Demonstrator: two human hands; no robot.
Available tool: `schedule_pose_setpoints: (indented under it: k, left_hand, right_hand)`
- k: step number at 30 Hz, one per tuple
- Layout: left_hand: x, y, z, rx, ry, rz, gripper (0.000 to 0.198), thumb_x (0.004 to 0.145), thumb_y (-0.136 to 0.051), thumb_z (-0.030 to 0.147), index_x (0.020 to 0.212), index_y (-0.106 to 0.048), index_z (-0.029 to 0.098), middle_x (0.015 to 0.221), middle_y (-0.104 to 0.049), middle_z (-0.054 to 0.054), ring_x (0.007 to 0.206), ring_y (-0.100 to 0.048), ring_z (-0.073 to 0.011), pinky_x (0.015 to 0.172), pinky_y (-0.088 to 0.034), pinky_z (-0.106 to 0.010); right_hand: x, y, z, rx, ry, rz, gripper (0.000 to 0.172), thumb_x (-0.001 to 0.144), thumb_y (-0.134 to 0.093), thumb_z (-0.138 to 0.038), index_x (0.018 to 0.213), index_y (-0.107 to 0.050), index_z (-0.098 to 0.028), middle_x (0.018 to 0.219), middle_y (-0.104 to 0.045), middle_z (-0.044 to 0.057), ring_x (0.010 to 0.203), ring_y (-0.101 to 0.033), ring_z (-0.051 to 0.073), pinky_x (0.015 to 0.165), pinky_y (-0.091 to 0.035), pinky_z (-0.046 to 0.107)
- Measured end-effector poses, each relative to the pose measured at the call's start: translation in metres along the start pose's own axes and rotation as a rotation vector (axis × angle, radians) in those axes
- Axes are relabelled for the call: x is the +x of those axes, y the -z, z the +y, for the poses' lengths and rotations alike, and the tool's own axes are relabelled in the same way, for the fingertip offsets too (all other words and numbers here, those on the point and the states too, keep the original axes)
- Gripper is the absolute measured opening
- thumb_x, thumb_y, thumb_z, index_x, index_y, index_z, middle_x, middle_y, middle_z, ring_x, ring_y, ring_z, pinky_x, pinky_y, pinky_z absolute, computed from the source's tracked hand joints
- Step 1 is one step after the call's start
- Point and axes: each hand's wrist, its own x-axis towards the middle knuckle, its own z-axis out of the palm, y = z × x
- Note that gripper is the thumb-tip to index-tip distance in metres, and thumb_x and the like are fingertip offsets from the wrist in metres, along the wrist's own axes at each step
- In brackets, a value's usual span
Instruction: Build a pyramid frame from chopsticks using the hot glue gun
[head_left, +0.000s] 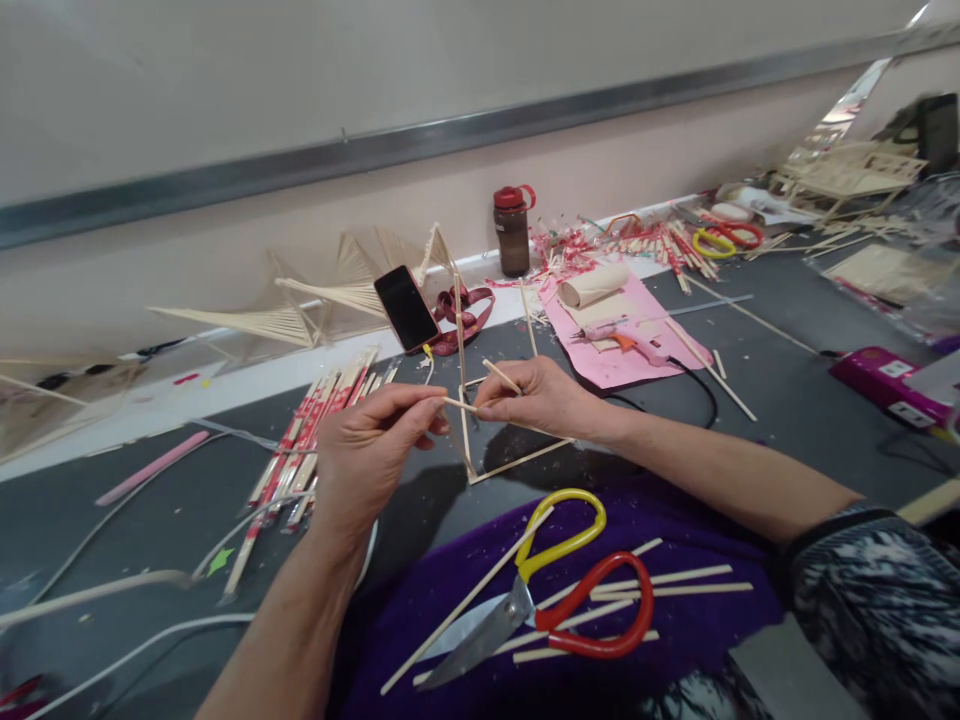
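Note:
My left hand (371, 450) pinches one end of a thin wooden stick (459, 404), fingers closed on it. My right hand (544, 398) grips the stick's other end and also holds a second short stick (501, 376) that pokes up to the left. Both hands hover over a small frame of glued sticks (517, 461) lying on the dark table, with one upright stick (459, 330) rising from it. On my lap, over purple cloth (705, 545), lie scissors with a yellow and a red handle (559, 590) and several loose sticks (675, 588).
A bundle of red-wrapped chopsticks (311, 440) lies left of my hands. Behind are a black phone (406, 308), a red strap (465, 315), a brown bottle with a red cap (513, 231), a pink sheet (652, 340) with a glue gun (626, 342), and stick models (330, 295) by the wall.

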Motion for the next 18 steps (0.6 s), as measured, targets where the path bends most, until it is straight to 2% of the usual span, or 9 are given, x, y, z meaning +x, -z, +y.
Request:
schedule_pose_setpoints:
  k: [8,14,16,18]
  left_hand:
    - [0.001,-0.001,-0.003,0.019,-0.011,0.02,0.013,0.073,-0.07,0.03,0.08,-0.074,0.019,0.058,-0.067,0.001,0.049,-0.061,-0.011,0.047,-0.051,-0.02]
    - [-0.001,-0.005,0.004,0.027,-0.003,0.069,0.01,0.073,-0.069,0.027,0.078,-0.073,0.019,0.056,-0.066,0.001,0.049,-0.06,-0.0102,0.048,-0.05,-0.02]
    - [-0.002,-0.006,0.006,0.033,-0.013,0.073,0.009,0.073,-0.069,0.027,0.077,-0.073,0.019,0.056,-0.066,0.002,0.049,-0.059,-0.0101,0.048,-0.051,-0.02]
    - [-0.002,-0.007,0.006,0.031,-0.023,0.074,0.009,0.073,-0.069,0.027,0.077,-0.073,0.02,0.055,-0.066,0.002,0.048,-0.059,-0.0101,0.047,-0.051,-0.021]
  right_hand:
    - [-0.002,0.009,-0.001,-0.056,-0.029,-0.038,0.019,0.074,-0.069,-0.026,0.088,-0.071,-0.015,0.084,-0.064,0.002,0.077,-0.057,0.012,0.068,-0.041,0.024]
    - [-0.015,0.029,0.0,-0.279,-0.092,0.013,0.039,0.069,-0.072,-0.023,0.106,-0.065,-0.014,0.099,-0.065,0.005,0.084,-0.059,0.014,0.073,-0.043,0.026]
    - [-0.026,0.038,0.004,-0.348,-0.138,0.044,0.032,0.07,-0.07,-0.021,0.101,-0.066,-0.014,0.093,-0.067,0.004,0.078,-0.06,0.013,0.068,-0.043,0.024]
    - [-0.04,0.044,0.008,-0.396,-0.208,0.032,0.017,0.072,-0.066,-0.019,0.088,-0.068,-0.015,0.079,-0.068,0.001,0.068,-0.059,0.011,0.062,-0.041,0.022]
